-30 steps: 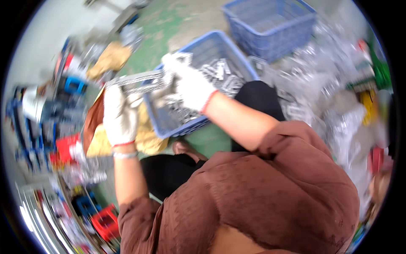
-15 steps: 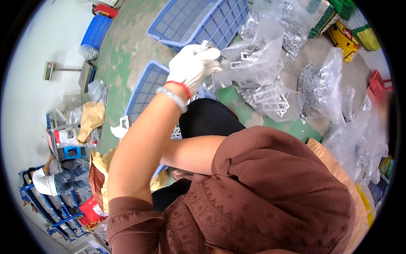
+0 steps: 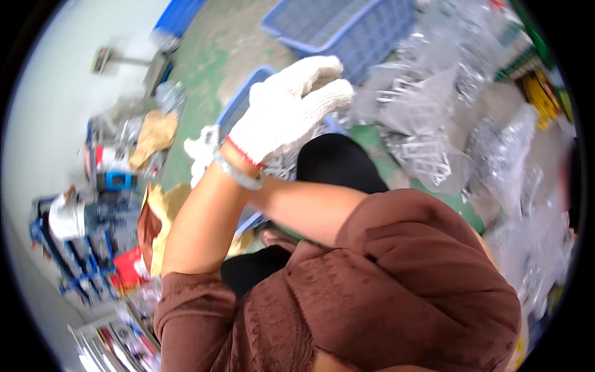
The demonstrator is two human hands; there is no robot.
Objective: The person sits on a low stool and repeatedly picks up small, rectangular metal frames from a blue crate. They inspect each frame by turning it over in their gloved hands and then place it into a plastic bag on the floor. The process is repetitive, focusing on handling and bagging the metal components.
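Note:
My left hand (image 3: pixel 288 111), in a white knit glove with a red cuff, is raised over a blue plastic basket (image 3: pixel 245 93). Its fingers are apart, and nothing shows between them. Pale metal-looking pieces (image 3: pixel 283 166) are partly visible in the basket below that hand. My right forearm crosses beneath the left one. My right hand (image 3: pixel 201 152), also white-gloved, is at the basket's left side; blur hides its fingers and anything in them. To the right, a clear plastic bag (image 3: pixel 421 105) of silvery frame-shaped pieces lies open on the floor.
Another blue basket (image 3: pixel 378 56) stands beyond the near one. More clear bags (image 3: pixel 505 155) of silvery pieces crowd the right side. Brown paper (image 3: pixel 167 211) lies at left, near blue racks (image 3: pixel 87 260). A person (image 3: pixel 68 214) stands there. A scale (image 3: pixel 158 74) is by the wall.
My left hand has moved from the bag's mouth to above the near basket and opened; the silvery pieces it held no longer show. My right hand appears higher. The whole view has shifted.

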